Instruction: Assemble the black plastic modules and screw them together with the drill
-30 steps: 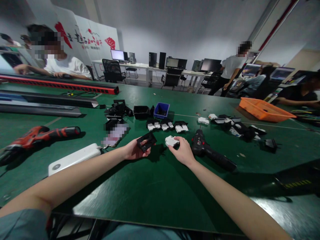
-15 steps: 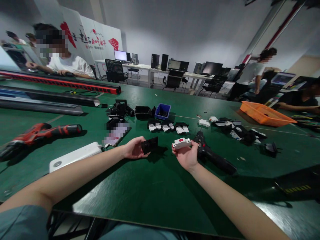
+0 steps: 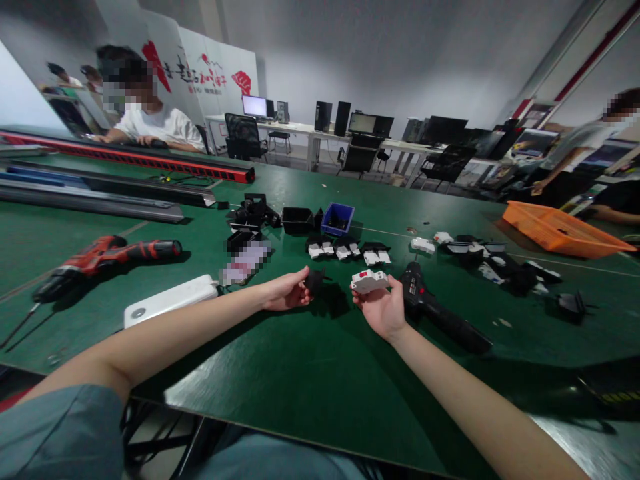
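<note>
My left hand (image 3: 286, 293) is closed on a small black plastic housing (image 3: 315, 281), held just above the green table (image 3: 300, 373). My right hand (image 3: 383, 310), palm up, grips a white breaker-like module (image 3: 369, 281) with a red mark on top. The two parts are a short gap apart. A black power screwdriver (image 3: 440, 313) lies right of my right hand. Beyond my hands sits a row of black-and-white modules (image 3: 347, 249).
A red drill (image 3: 105, 253) and a white power bank (image 3: 170, 301) lie at the left. A blue bin (image 3: 338, 219), a black bin (image 3: 297, 219) and long power strips (image 3: 130, 159) are farther back. An orange tray (image 3: 560, 230) sits at the right. People work around the table.
My right hand lifted the white module off the table and turned palm up. My left hand turned the black housing and brought it closer to the module. The view shifted slightly.
</note>
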A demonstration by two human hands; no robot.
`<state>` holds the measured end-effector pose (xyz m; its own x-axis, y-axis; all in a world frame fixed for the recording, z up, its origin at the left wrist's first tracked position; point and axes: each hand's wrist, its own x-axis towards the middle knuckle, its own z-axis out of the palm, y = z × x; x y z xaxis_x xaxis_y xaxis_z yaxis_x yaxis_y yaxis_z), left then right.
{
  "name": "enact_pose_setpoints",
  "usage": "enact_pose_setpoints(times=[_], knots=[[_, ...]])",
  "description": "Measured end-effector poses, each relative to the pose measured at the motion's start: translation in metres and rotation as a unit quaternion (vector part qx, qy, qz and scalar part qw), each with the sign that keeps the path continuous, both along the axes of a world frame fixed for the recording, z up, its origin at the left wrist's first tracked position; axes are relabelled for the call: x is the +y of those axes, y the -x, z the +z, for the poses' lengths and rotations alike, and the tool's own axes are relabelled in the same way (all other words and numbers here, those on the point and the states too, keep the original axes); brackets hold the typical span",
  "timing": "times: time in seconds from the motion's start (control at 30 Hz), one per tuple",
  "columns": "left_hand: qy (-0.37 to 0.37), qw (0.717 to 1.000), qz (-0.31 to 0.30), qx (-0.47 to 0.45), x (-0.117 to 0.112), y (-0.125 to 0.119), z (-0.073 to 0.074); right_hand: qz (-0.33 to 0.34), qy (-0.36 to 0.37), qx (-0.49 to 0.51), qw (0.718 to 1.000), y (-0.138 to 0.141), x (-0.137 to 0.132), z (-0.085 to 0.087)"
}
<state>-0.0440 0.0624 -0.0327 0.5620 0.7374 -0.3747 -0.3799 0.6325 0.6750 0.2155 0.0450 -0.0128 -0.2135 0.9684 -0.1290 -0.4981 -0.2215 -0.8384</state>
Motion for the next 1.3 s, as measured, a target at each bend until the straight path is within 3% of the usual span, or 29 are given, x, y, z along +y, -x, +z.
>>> enact_pose_setpoints(times=[0.3,0.67,0.9,1.0,1.13,1.3], knots=[[-0.002,1.000,-0.018,0.001,-0.001,0.000,0.003,0.016,-0.022,-0.031,0.999,-0.001,0.002,-0.002],[-0.024,0.999,-0.027,0.012,-0.003,0.000,0.004,0.022,0.031,0.023,0.999,-0.002,0.003,-0.001],[-0.133,0.990,-0.027,0.045,-0.017,-0.005,0.020,0.024,0.035,0.039,0.998,-0.002,0.003,-0.001],[-0.245,0.962,0.023,0.120,-0.025,-0.012,0.022,0.028,0.044,0.053,0.997,-0.003,0.004,-0.001],[-0.399,0.898,0.061,0.176,-0.037,-0.019,0.019,0.026,0.060,0.073,0.995,-0.002,0.004,0.001],[-0.478,0.838,0.048,0.261,-0.046,-0.018,0.020,0.026,0.065,0.075,0.995,-0.001,0.003,0.003]])
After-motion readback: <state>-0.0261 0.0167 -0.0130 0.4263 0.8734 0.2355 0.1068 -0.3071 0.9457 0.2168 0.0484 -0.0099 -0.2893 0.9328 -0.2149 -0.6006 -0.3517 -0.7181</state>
